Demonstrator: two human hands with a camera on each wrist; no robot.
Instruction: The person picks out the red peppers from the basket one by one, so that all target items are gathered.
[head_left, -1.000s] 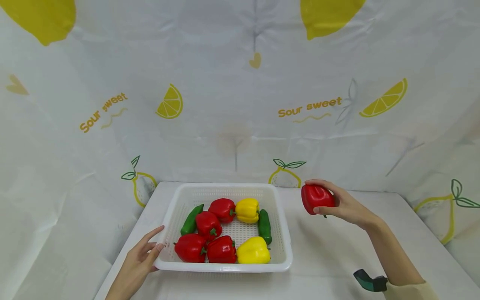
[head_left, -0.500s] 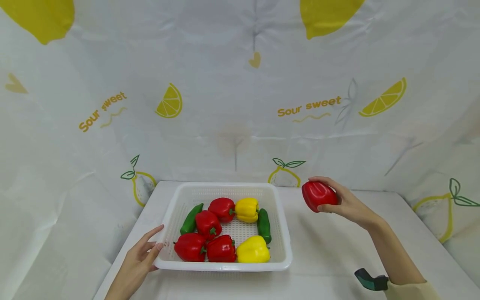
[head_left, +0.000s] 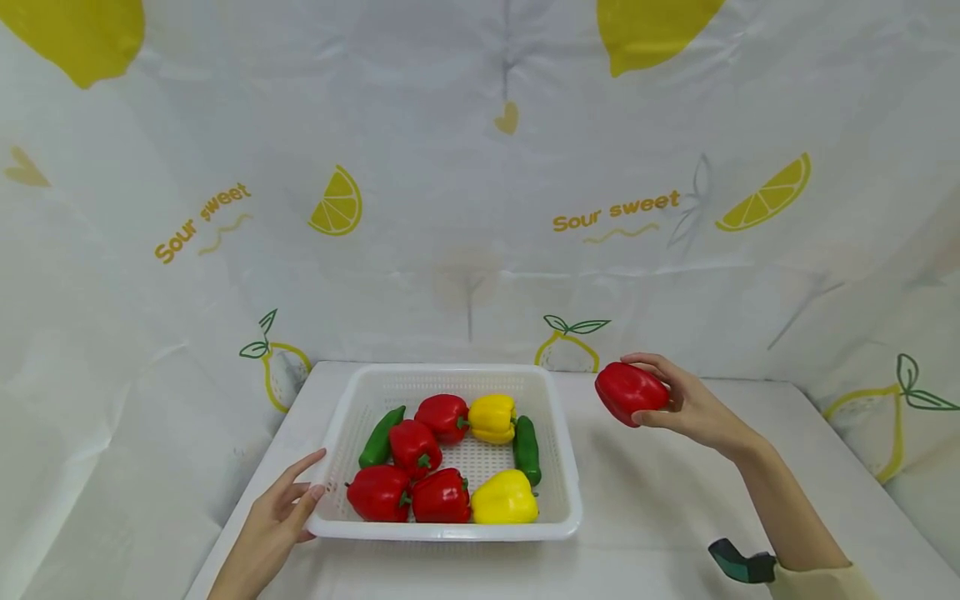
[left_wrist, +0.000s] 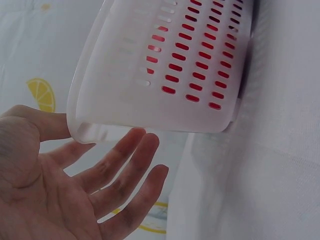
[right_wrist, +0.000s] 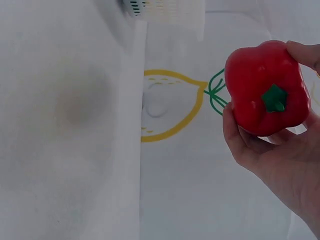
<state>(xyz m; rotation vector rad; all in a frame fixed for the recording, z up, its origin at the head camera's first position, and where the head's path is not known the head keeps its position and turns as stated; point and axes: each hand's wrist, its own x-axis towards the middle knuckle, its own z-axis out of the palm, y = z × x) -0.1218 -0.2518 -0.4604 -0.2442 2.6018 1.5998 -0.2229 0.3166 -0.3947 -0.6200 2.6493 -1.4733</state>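
My right hand grips a red bell pepper in the air, to the right of the basket. In the right wrist view the pepper's green stem shows, with thumb and fingers around its sides. A white perforated plastic basket stands on the table, holding red bell peppers, yellow bell peppers and green peppers. My left hand is at the basket's front left corner. In the left wrist view its fingers are loosely extended by the basket wall, the thumb against the rim.
The white-covered table extends to the right of the basket. Behind it hangs a white cloth with lemon prints. A dark strap sticks out at the right sleeve.
My right hand has turned the red bell pepper in its grip, so its stem no longer shows in the head view. The left hand and the basket have stayed in place.
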